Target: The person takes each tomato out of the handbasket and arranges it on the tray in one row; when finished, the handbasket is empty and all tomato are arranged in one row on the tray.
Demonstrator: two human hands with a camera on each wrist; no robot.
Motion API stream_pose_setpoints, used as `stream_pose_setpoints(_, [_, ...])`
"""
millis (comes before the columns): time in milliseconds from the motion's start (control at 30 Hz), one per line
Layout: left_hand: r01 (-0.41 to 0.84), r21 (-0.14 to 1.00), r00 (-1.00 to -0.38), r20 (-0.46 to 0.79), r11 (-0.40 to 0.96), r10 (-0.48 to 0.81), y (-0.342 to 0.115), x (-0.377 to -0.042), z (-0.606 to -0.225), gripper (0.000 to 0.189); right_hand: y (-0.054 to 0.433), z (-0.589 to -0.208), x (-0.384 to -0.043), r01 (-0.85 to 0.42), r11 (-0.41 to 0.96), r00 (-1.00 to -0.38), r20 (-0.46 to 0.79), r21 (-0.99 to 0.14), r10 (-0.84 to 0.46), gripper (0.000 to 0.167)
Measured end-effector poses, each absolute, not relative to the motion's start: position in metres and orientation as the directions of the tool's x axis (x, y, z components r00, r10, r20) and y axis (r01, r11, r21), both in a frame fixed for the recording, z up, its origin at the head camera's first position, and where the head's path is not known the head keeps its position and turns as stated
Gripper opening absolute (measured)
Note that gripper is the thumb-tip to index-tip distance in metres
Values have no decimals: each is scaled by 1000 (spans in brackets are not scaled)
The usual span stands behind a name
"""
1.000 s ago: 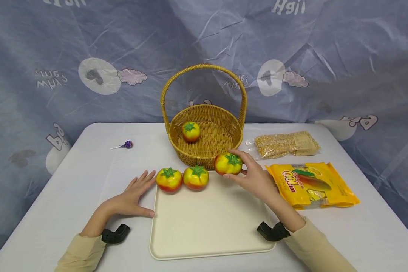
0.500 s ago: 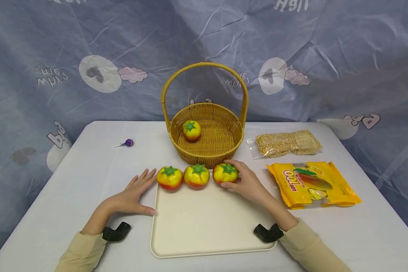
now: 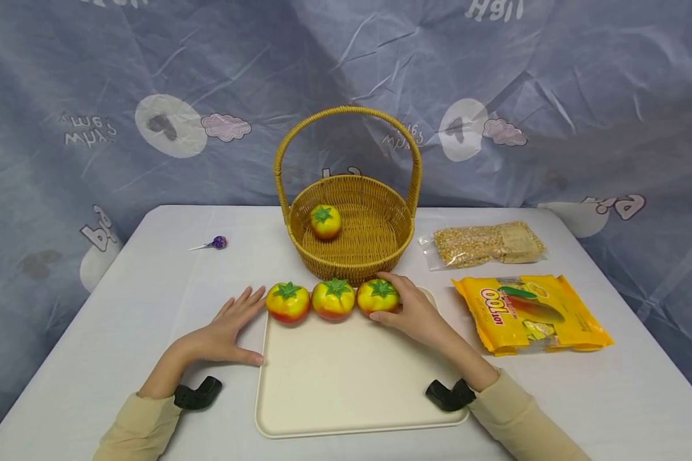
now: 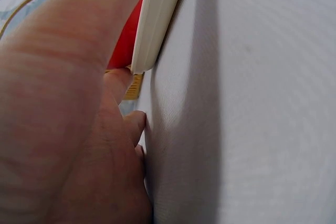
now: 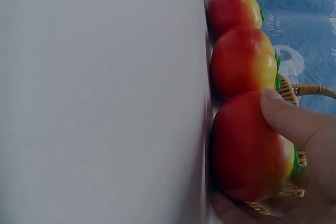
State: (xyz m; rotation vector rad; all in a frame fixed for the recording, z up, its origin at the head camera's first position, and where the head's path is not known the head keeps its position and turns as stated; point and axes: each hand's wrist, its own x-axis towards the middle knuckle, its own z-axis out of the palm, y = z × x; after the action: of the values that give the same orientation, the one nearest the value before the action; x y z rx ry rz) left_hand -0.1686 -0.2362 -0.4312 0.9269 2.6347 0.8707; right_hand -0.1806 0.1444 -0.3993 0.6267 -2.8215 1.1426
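Note:
My right hand (image 3: pixel 418 315) grips a yellow-and-red toy tomato (image 3: pixel 376 301) with green leaves, thumb in front and fingers round its far right side. It sits on the back edge of a cream tray (image 3: pixel 357 384), at the right end of a row with the middle tomato (image 3: pixel 333 305) and the left tomato (image 3: pixel 288 307). In the right wrist view, the thumb (image 5: pixel 289 116) presses the held tomato (image 5: pixel 249 148). Spread fingers show on my left hand (image 3: pixel 222 336), which rests by the tray's left edge, its thumb tip touching the rim.
Behind the tray stands a wicker basket (image 3: pixel 352 264) with a tall handle and one tomato (image 3: pixel 325 223) inside. At the right lie a yellow mango candy bag (image 3: pixel 530 314) and a clear bag of corn kernels (image 3: pixel 484 244). A lollipop (image 3: pixel 218 242) lies at the back left.
My right hand has lowered the held tomato from beside the basket's front onto the tray and slid it left, up to the middle tomato. The left hand has stayed still.

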Motion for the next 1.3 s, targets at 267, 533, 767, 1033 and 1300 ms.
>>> stream_pose_setpoints(267, [500, 598, -780, -5, 627, 626, -236, -168, -432, 108, 145, -390, -177, -388, 702, -917, 169, -597, -362, 79])
stream_pose_setpoints(533, [502, 597, -776, -8, 625, 631, -236, -169, -428, 108, 139, -324, -169, -453, 760, -891, 215, -466, -400, 68])
stream_pose_setpoints(767, [495, 598, -780, -13, 630, 626, -236, -168, -431, 108, 124, -263, -186, -584, 645, -811, 396, -492, -431, 59])
stream_pose_setpoints(1033, [499, 596, -781, -4, 629, 625, -236, -168, -434, 108, 105, -222, -225, -647, 565, -760, 484, -511, -433, 45])
stream_pose_setpoints(1300, [500, 602, -780, 0, 623, 626, -235, -168, -433, 107, 88, -230, -279, -614, 482, -783, 406, -625, -472, 38])
